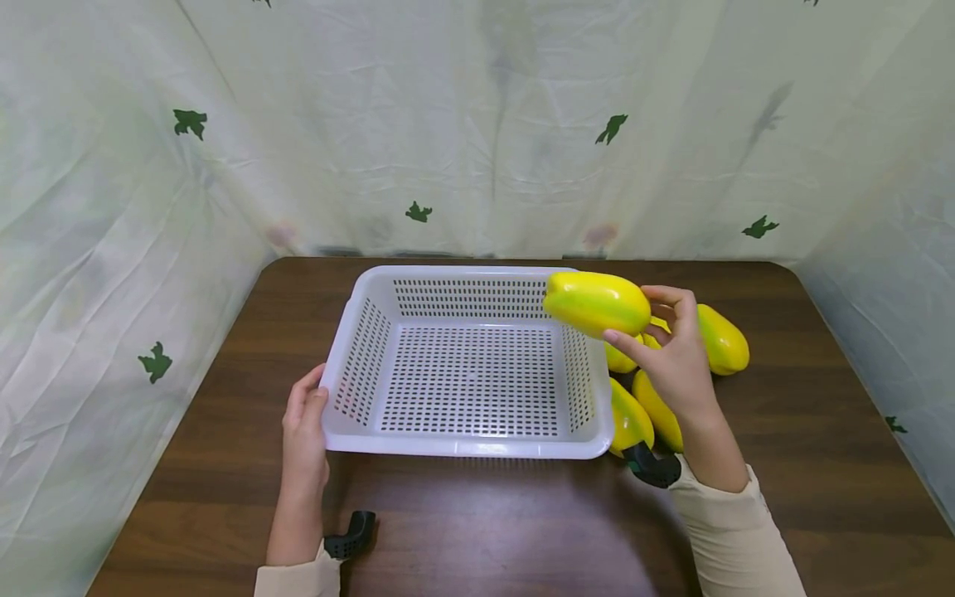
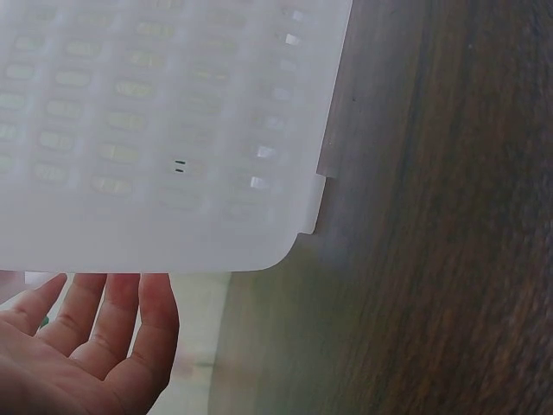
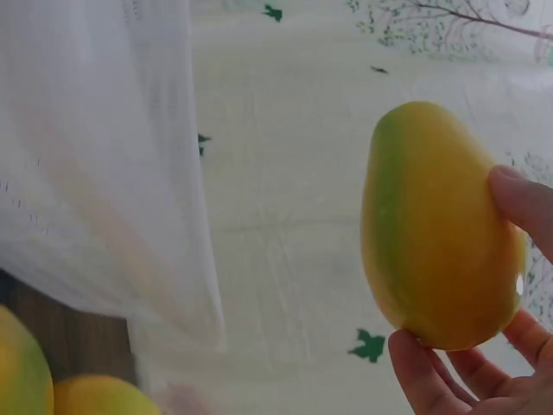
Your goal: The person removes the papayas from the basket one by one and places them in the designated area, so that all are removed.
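Observation:
A white plastic basket (image 1: 470,444) with slotted walls and floor spans the middle of the head view, nothing inside it. My left hand (image 1: 304,423) grips its left rim; in the left wrist view the fingers (image 2: 155,320) reach up to the rim edge beside a rounded corner. Between the thumb and fingers of my right hand (image 1: 675,356) is a yellow mango (image 1: 597,303) with a green tinge, held up over the basket's back right corner. The right wrist view shows that mango (image 3: 441,233) pinched at its lower end, beside the basket wall (image 3: 104,173).
Several more yellow mangoes (image 1: 722,340) lie on the dark wooden table (image 1: 485,531) right of the basket, partly behind my right hand. Pale curtains (image 1: 462,124) with green leaf shapes stand around the table's back and sides. Each wrist carries a black mount (image 1: 354,535).

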Tool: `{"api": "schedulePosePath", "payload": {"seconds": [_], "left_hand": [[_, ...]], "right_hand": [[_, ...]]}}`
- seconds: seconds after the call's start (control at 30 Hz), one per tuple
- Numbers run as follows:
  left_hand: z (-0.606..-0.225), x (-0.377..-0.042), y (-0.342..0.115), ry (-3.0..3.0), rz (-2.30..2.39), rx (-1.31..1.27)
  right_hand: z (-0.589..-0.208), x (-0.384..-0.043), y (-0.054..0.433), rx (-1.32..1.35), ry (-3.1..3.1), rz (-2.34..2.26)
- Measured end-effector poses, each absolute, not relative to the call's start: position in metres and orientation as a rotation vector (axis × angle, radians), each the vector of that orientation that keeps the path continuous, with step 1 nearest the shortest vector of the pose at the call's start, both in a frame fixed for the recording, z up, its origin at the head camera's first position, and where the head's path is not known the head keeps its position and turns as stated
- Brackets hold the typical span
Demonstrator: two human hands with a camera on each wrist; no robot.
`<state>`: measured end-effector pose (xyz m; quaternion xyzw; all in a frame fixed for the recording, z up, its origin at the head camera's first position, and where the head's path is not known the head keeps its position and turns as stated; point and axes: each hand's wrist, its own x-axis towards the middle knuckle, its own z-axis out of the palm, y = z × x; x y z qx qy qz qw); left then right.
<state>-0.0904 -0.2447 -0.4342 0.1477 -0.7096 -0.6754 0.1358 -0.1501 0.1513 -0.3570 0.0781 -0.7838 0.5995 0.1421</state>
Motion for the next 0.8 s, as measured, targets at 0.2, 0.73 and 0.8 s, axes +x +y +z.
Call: {"api": "schedulePosePath", "payload": {"seconds": [0.2, 0.73, 0.8], "left_hand": [[-0.436, -0.091, -0.245, -2.048, -1.959, 0.431], [-0.437, -0.092, -0.245, -2.033, -1.952, 0.437], [-0.437, -0.091, -0.244, -2.034, -1.952, 0.438]], "right_hand": [[-0.364, -0.139, 0.171, 0.049, -2.233, 1.702], [-0.41, -0.109, 0.218, -0.457, -2.235, 1.617], [-0.427, -0.109, 0.23, -0.459, -2.221, 1.589]]}}
